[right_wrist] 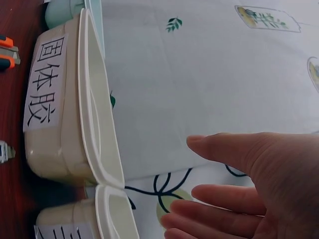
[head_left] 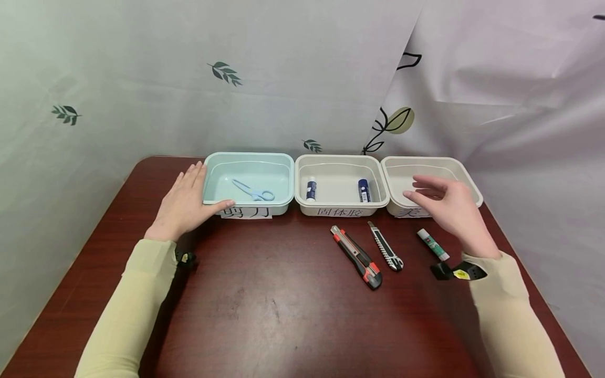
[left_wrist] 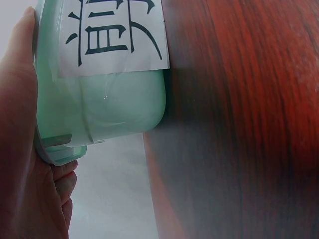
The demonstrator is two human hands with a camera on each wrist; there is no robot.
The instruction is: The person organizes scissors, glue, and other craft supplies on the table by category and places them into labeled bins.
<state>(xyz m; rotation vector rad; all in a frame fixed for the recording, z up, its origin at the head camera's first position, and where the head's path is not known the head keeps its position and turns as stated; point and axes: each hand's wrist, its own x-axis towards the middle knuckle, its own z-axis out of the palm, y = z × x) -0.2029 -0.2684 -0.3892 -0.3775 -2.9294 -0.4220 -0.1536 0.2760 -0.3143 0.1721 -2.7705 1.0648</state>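
My left hand (head_left: 181,202) rests at the left side of a light blue bin (head_left: 282,209), its fingers straight along the rim and its thumb over the front corner. Inside that bin lies a pair of blue scissors (head_left: 266,196). Over the right-hand beige bin (head_left: 425,159) is my right hand (head_left: 449,207), fingers loosely extended, thumb apart, nothing held. The right wrist view also shows this right hand (right_wrist: 234,184) with a bare gap between thumb and fingers. Part of the right bin's inside is hidden behind the hand.
Between those bins stands a beige bin (head_left: 340,205) with two blue glue sticks, one left (head_left: 311,190), one right (head_left: 364,190). In front lie a red-and-black utility knife (head_left: 356,257), a black-and-white utility knife (head_left: 385,247) and a green-and-white glue stick (head_left: 433,244). A patterned curtain (head_left: 283,79) hangs behind.
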